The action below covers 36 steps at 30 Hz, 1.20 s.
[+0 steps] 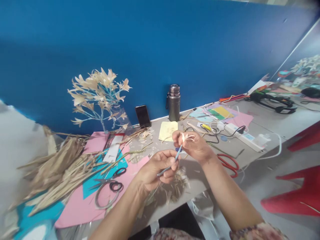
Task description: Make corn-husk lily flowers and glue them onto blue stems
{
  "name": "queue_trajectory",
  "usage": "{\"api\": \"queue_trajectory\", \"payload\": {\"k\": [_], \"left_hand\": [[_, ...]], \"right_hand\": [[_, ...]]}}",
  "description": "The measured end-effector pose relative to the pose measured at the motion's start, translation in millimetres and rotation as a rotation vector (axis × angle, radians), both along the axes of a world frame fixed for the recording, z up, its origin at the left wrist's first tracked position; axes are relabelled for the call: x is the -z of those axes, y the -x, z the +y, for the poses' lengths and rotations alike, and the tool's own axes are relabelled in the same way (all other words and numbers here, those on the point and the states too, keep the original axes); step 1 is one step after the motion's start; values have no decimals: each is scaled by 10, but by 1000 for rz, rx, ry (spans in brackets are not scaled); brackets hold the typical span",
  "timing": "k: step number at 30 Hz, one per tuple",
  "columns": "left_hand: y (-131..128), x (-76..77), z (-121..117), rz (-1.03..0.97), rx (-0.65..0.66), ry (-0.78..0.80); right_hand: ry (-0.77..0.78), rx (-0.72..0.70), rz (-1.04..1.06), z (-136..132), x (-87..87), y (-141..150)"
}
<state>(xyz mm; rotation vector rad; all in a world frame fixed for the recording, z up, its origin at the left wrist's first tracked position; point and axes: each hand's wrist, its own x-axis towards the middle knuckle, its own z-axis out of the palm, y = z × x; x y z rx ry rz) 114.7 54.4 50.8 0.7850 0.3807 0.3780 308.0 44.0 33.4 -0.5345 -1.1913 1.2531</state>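
My left hand (pixel 156 168) pinches the lower end of a thin blue-wrapped stick (pixel 172 163) that slants up to the right. My right hand (pixel 193 145) grips the stick's upper end, where a small cream flower of dried leaf strips (pixel 187 137) sticks out between the fingers. Both hands hover above the grey table (pixel 260 123), over scattered leaf scraps (pixel 175 186). A finished craft tree with cream leaf flowers on blue stems (pixel 98 95) stands at the back left against the blue wall.
Dried leaves (pixel 57 170) lie heaped on pink and teal paper at left, with black scissors (pixel 112 176) and a wire coil. Red-handled scissors (pixel 228 163), a yellow note, a phone (pixel 143 116), a steel flask (pixel 174 102), a power strip and cables lie further off. Red stools stand at right.
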Motion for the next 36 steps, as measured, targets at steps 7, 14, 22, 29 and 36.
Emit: {"api": "queue_trajectory", "payload": {"k": [7, 14, 22, 29, 36], "left_hand": [[-73, -68, -154, 191, -268, -162], [-81, -42, -168, 367, -563, -520], [-121, 63, -204, 493, -785, -1026], [-80, -28, -202, 392, -544, -669], [-9, -69, -160, 78, -140, 60]], "right_hand": [[-70, -74, 22, -8, 14, 4], [78, 47, -19, -98, 59, 46], [134, 325, -49, -135, 103, 140], [97, 301, 22, -183, 72, 141], [36, 38, 149, -176, 95, 92]]}}
